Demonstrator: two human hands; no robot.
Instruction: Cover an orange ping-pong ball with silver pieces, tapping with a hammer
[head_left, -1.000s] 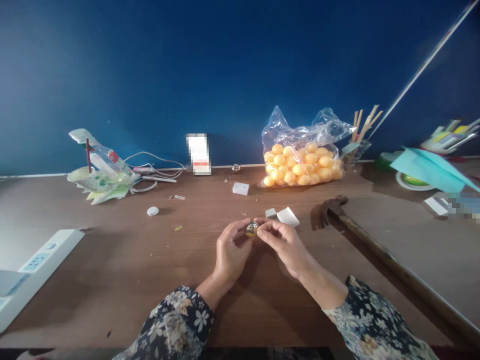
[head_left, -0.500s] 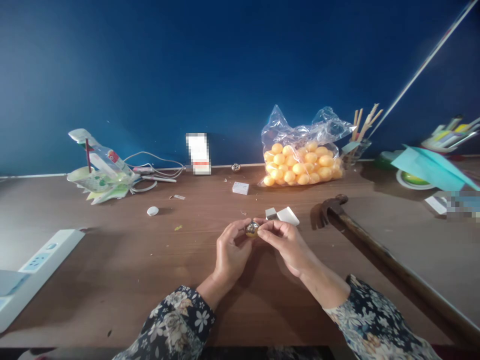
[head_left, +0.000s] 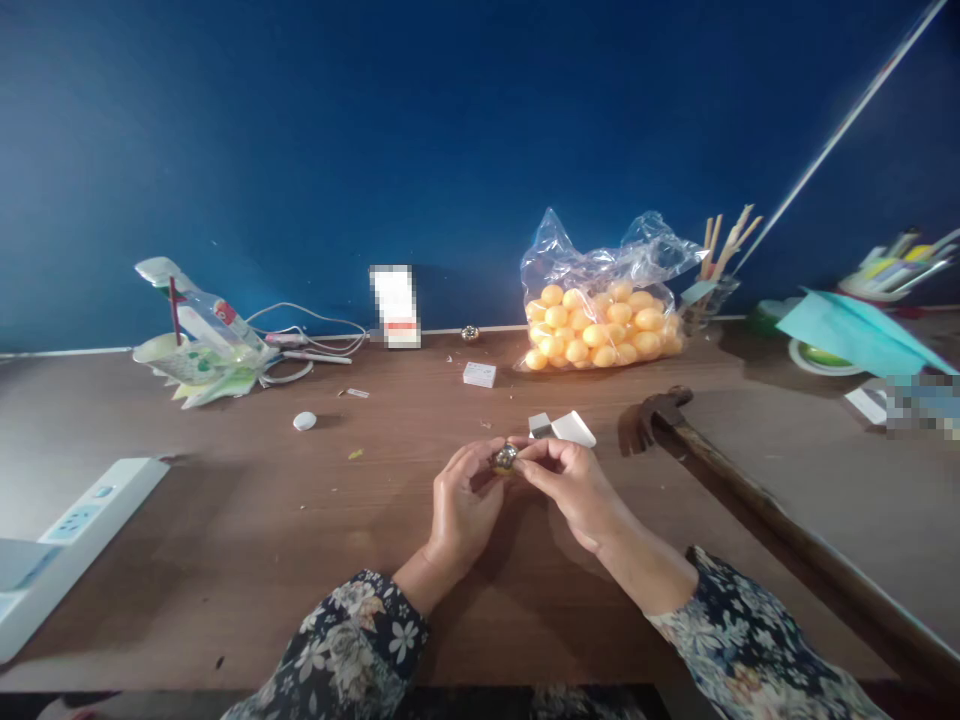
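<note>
Grip, both hands: left hand and right hand meet above the wooden table, each pinching the same small shiny round piece. I read the left thumb and forefinger as closed on its left side, and the right thumb and forefinger as closed on its right side. Fingertips lie tight against the piece. The other fingers of both hands are curled in loosely.

Piece sits between the two hands, at about the middle of the table. Whether it touches the wood I cannot tell. Its surface looks metallic, gold and dark; finer detail is too small to make out.

Surroundings: white folded cards lie on the table just beyond the hands. Hammer lies to the right, head near the cards, handle running toward the near right edge. Clear bag of yellow balls stands further back by the blue wall.
</note>
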